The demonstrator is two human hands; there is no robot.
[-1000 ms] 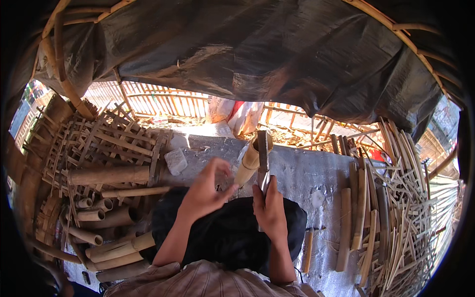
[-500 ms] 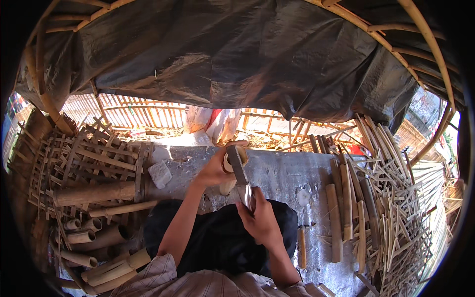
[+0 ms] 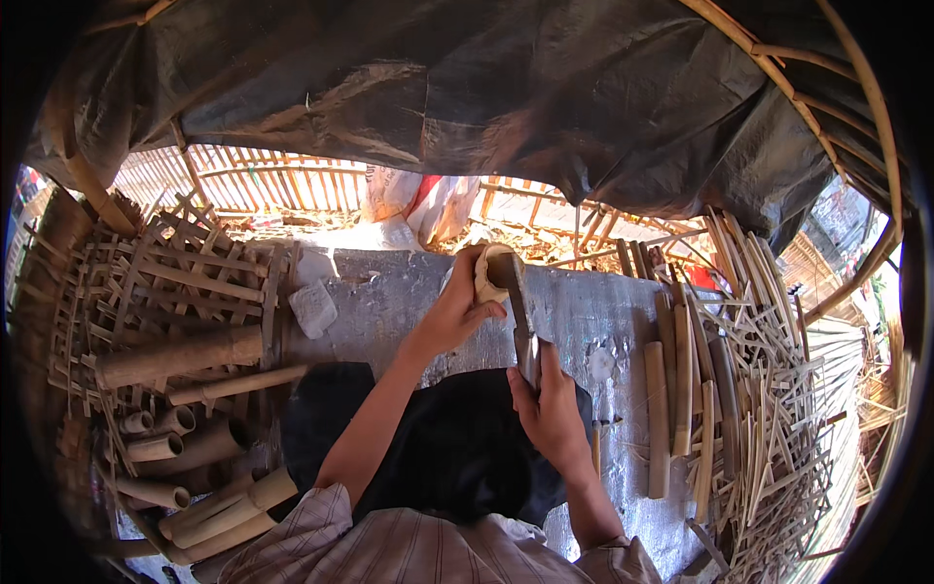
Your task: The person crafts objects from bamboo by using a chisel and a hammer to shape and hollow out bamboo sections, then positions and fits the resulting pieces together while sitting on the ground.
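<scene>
Splitting step judged in hand: a short bamboo section is held upright at scene centre, above the dark cloth on the lap, its cut end facing up and far. Left hand fingers are wrapped closed around it. A heavy knife is gripped at the handle by the closed right hand, the blade set on the section's top end, long axis running near to far. Next move judged to need downward force along the grain, piece kept steady. Split strips are piled right, whole bamboo tubes left.
</scene>
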